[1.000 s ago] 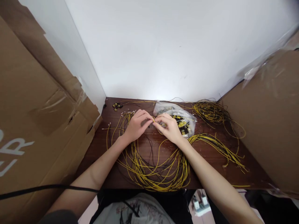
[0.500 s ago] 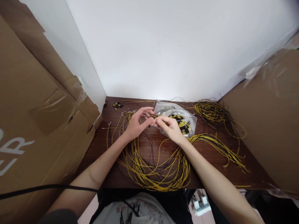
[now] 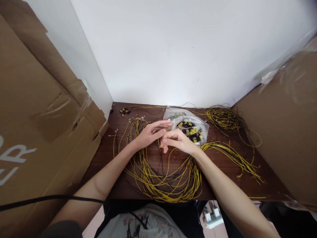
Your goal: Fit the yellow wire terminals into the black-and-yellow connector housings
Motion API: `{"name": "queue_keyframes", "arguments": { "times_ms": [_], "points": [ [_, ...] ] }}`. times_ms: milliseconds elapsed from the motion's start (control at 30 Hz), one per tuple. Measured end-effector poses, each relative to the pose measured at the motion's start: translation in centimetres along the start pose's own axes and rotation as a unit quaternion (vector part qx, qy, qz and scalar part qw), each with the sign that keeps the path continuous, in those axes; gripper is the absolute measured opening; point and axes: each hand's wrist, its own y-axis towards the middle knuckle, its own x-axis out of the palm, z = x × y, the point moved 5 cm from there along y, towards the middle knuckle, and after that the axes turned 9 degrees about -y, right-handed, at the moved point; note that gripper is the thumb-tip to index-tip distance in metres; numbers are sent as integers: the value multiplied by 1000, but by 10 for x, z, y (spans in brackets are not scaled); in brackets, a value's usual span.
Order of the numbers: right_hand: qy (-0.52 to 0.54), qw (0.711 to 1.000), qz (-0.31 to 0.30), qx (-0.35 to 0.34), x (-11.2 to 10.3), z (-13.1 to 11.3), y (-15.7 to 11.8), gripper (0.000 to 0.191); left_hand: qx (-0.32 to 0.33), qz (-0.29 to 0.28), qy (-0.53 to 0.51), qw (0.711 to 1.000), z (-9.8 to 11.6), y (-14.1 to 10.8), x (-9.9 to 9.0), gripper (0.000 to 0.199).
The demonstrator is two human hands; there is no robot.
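Note:
My left hand (image 3: 150,135) is held over the table with its fingers stretched out to the right and its thumb near my right fingertips. Close against it, my right hand (image 3: 177,141) is bent into a pinch around a thin yellow wire (image 3: 159,145), of which only a short piece shows. Just behind my hands lies a clear plastic bag (image 3: 204,127) of small black and yellow connectors (image 3: 194,131). Below my hands a large bundle of yellow and black wires (image 3: 163,195) curves across the table, its small pale tips at the left.
A tangled coil of yellow and black wires (image 3: 220,117) lies at the back right. Several loose connectors (image 3: 123,111) sit at the back left. Cardboard (image 3: 49,115) stands on the left, another cardboard panel (image 3: 284,125) on the right, and a white wall (image 3: 173,53) behind the table.
My left fingers have straightened and reached further right. My right hand has turned slightly, its fingertips now pointing down and lower than before.

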Motion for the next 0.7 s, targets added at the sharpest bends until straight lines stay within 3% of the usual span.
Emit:
{"name": "queue_keyframes", "arguments": {
  "times_ms": [167,300,367,500,700],
  "points": [
    [4,999,-34,27,1,1,-2,21,32,-73,19,997,9,-2,6,48],
    [9,998,-56,28,2,0,-3,18,50,-113,58,991,13,-3,12,46],
    [-1,998,-63,23,3,-1,-3,19,58,-89,91,990,12,-3,10,38],
    [-21,999,-40,12,-2,-3,0,23,46,12,161,986,8,0,0,21],
    [3,1000,21,17,-14,-1,-1,30,40,126,153,979,5,1,-19,18]
  ]
}}
